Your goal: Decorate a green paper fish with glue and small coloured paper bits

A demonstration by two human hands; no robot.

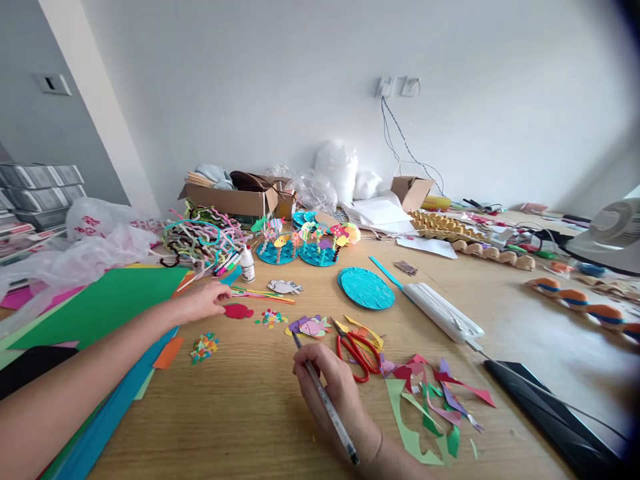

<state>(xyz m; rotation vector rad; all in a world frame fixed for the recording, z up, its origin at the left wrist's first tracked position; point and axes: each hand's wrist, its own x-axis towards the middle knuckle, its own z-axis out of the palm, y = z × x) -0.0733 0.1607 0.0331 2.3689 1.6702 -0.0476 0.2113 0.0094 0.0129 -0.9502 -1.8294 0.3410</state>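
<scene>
Head view: I find the right hand [343, 397] closed around a pen [325, 398]. At its ten o'clock, the left hand [207, 301] is at the edge of a red paper fish [239, 311] on the table [240, 407]; whether it grips, I cannot tell. Scissors [352, 337] lie at one o'clock.

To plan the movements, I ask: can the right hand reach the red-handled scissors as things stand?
Probably yes: the scissors lie beside the right hand with nothing seemingly on top, though the held pen may hinder grasping.
</scene>
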